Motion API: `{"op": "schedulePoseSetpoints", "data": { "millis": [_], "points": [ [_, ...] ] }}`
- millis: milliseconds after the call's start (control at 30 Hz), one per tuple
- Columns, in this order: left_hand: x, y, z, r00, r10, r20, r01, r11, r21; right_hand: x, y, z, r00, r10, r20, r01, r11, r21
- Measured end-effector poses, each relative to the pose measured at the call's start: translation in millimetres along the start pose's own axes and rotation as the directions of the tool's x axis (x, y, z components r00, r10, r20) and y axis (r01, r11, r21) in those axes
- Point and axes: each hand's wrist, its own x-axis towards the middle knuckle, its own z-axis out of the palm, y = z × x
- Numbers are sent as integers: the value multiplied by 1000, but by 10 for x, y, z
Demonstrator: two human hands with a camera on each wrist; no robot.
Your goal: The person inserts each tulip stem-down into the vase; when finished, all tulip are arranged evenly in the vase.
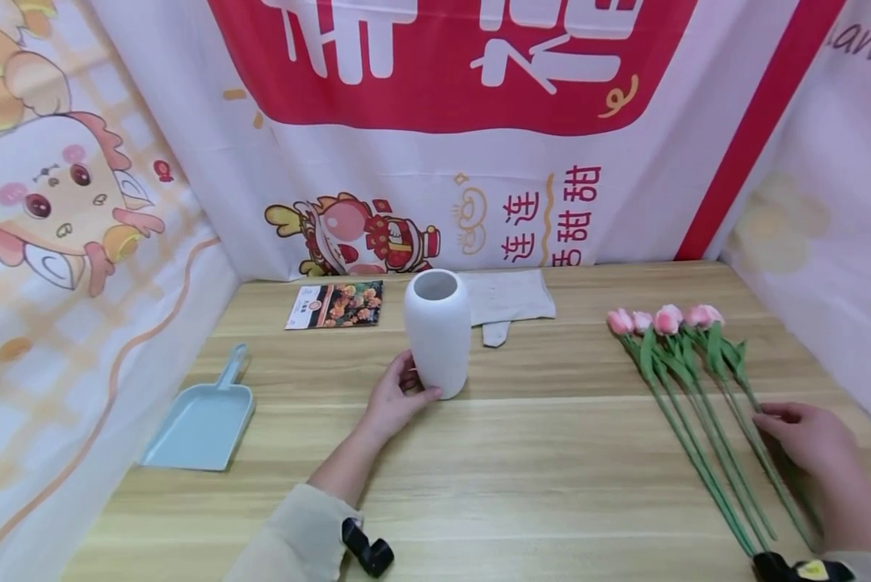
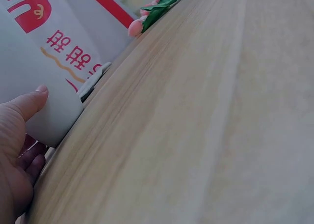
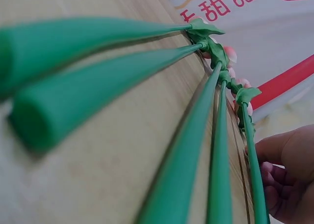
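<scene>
A white vase [image 1: 439,343] stands upright on the wooden table. My left hand [image 1: 392,402] grips it low down on its left side; in the left wrist view the thumb [image 2: 32,103] lies against the vase wall, with the other fingers curled near its base. Several pink tulips [image 1: 666,320] with long green stems lie side by side at the right. My right hand [image 1: 809,436] pinches the rightmost stem below its leaves. In the right wrist view, the curled fingers of that hand [image 3: 292,170] are beside this stem [image 3: 254,167], partly behind it.
A light blue dustpan [image 1: 203,424] lies at the left. Behind the vase are a seed packet [image 1: 335,305] with flower pictures and a folded grey cloth item [image 1: 511,296], partly hidden by the vase. Printed cloth [image 1: 421,162] hangs along the table's back edge and both sides.
</scene>
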Motion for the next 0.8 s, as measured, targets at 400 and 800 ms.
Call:
{"op": "schedulePoseSetpoints", "data": {
  "millis": [400, 800],
  "points": [
    [19, -28, 1, 1000, 4, 1, -4, 1000, 21, -79, -140, -160, 978, -55, -200, 31, 992, -122],
    [-3, -20, -16, 1000, -4, 3, 4, 1000, 14, -104, -483, -237, 982, -31, -188, 62, 985, 163]
  ]
}}
